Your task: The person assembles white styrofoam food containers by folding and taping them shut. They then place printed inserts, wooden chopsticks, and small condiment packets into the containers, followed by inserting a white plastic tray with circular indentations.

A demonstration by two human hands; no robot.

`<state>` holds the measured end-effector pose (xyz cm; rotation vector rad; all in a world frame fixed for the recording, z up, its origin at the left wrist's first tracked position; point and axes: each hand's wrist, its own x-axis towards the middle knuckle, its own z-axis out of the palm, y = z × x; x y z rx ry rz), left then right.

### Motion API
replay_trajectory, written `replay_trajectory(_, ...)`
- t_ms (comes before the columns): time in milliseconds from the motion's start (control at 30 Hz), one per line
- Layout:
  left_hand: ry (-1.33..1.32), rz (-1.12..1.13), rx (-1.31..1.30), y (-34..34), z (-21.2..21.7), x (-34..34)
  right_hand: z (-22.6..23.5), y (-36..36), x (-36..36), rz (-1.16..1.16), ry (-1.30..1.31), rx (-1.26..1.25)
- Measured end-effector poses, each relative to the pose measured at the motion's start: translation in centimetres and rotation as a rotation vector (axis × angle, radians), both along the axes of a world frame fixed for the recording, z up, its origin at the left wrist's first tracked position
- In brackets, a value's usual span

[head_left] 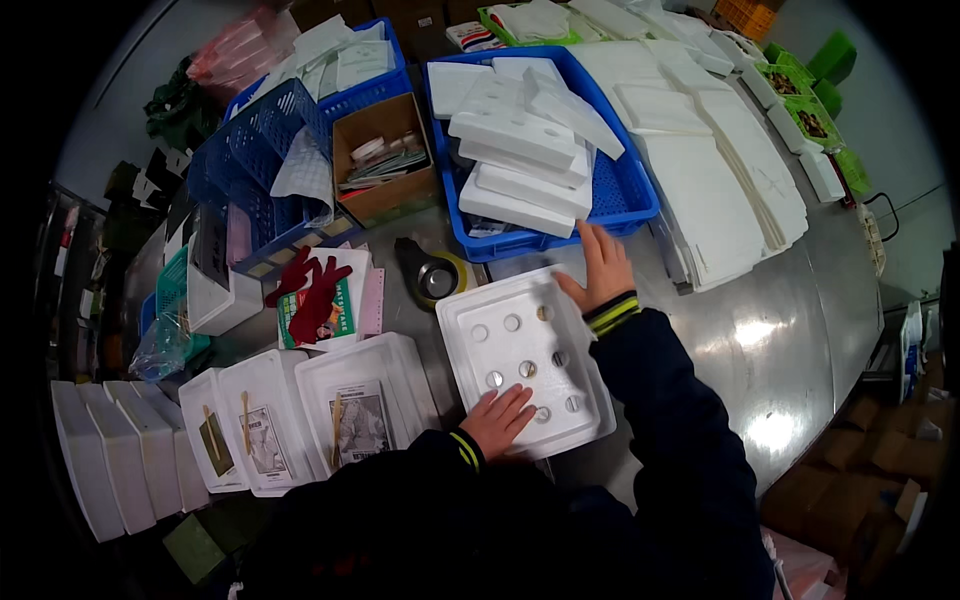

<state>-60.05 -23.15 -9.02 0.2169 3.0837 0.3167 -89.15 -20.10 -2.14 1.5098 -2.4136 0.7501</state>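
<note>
A white foam box (600, 432) stands on the metal table in front of me. Inside it lies a white foam panel (505, 345) with several round holes, and something brownish shows through a few of them. My left hand (498, 422) rests flat on the near left part of the panel, fingers stretched out. At the box's far right corner is my right hand (602, 268), its fingers spread and pointing away from me; whether it touches the rim I cannot tell. A tape dispenser (437, 275) lies just beyond the box's far left corner.
Beyond the box, a blue crate (625, 200) holds stacked foam panels (525, 185). White sheets (700, 190) are piled to its right. Left of the box sit open foam boxes (425, 385) with printed cards and small wooden sticks. Red gloves (318, 300) lie near a cardboard box (385, 205).
</note>
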Motion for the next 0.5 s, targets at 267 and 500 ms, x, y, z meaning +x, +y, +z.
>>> replay_trajectory(267, -0.079, -0.012, 0.393, -1.4, 1.9, 0.1, 0.3, -16.6, -7.2, -0.1, 0.273, 0.027)
replay_trajectory(500, 0.295, 0.565, 0.712, -5.4, 3.8, 9.4, 6.1, -12.4, -2.5, 0.207, 0.445, -0.407)
